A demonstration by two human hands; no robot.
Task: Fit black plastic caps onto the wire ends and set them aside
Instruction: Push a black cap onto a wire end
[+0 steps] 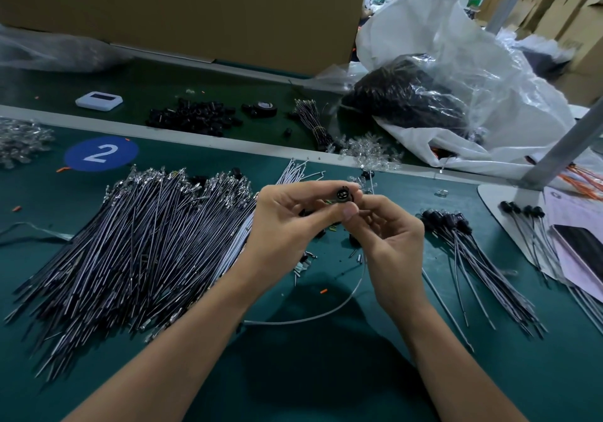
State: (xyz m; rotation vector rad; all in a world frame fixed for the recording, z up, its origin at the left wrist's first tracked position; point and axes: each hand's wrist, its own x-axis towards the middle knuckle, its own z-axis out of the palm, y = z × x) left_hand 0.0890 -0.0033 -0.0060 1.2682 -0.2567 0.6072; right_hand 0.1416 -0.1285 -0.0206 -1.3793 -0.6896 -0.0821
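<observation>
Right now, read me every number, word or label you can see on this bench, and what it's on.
"2": white numeral on the blue oval sticker on the green table.
Pink paper sheets at the right edge: print too small to read.
White device at the back left: dark screen, nothing legible.

Black cap (342,194): round, open end faced to the camera, held raised right of the blue "2" marker (101,154).
Grey wire (326,315): bowed in a loop, below-right of the marker.
Uncapped wires (130,252): heaped just below it.
Capped wires (473,252): fanned out far right of it.
</observation>
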